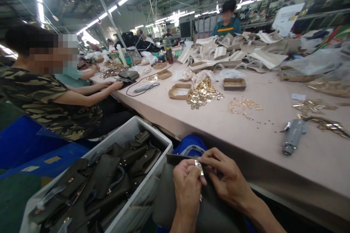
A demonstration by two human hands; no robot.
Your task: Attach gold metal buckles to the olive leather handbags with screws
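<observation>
A dark olive leather handbag (164, 193) rests on my lap, below the table's near edge. My left hand (187, 185) is closed, pinching a small shiny metal plate (199, 167) against the bag. Bent fingers of my right hand (228, 176) meet the plate's upper right edge; whatever its fingertips grip is too small to make out. Just behind the bag's top edge shows a clear plastic-wrapped handle (193, 149) over blue cloth.
A white crate (131, 207) of olive leather bags stands at my left. On the table (169, 116) lie gold metal parts (203, 94), cardboard trays (234, 84), a grey electric screwdriver (294, 136) and beige pieces (232, 51). A co-worker (49, 98) sits left; another person (226, 25) is across.
</observation>
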